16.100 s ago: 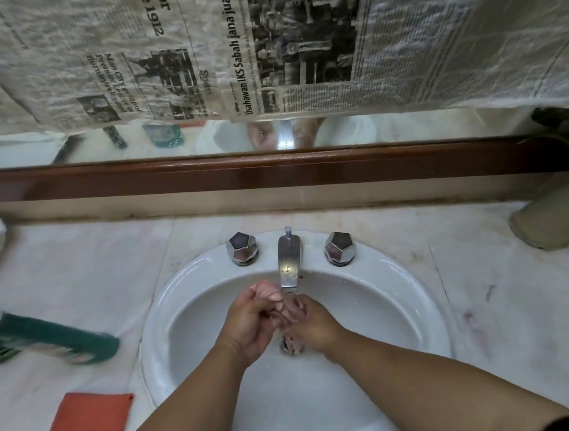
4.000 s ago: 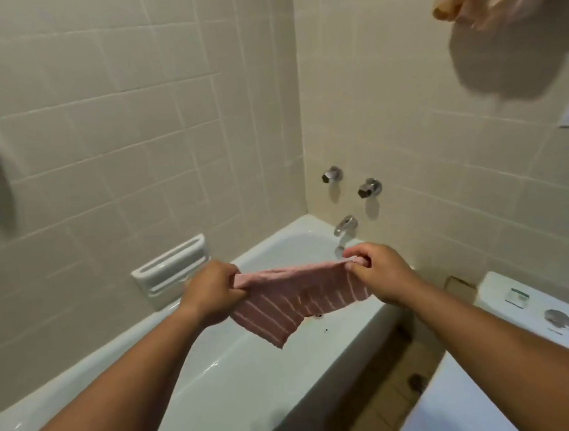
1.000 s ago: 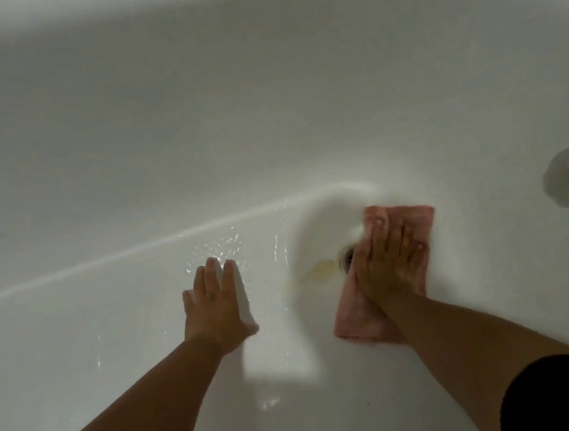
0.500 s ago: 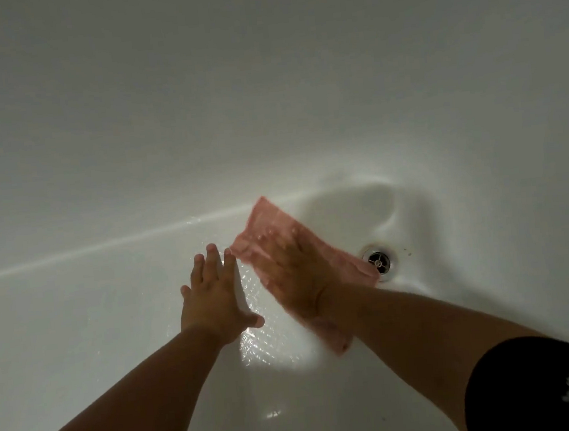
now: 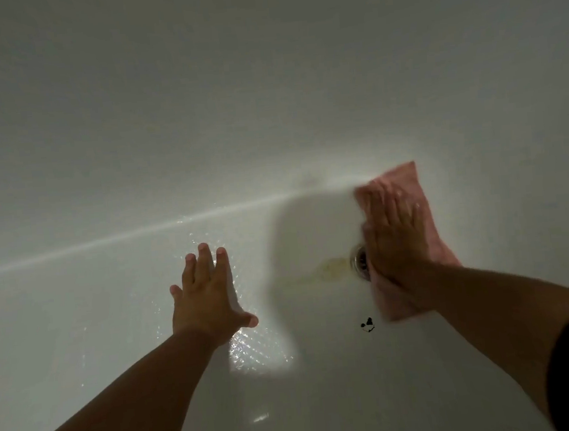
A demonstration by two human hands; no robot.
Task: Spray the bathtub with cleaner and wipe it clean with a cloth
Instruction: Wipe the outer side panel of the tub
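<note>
Pressing cloth (image 5: 407,178) beside drain (image 5: 360,263), right hand (image 5: 395,243), fingers (image 5: 388,208) straight; left hand (image 5: 207,292) splayed flat on bathtub (image 5: 105,310).

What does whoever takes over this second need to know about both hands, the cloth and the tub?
Left hand: open, palm flat on the floor of the bathtub, bracing.
Right hand: open, fingers flat, pressing the pink cloth onto the floor at the right edge of the drain; motion-blurred, no curled grip.
Done: the floor around the left hand glistens wet.
Left: a yellowish stain left of the drain and a dark speck below it. No spray bottle in view.
</note>
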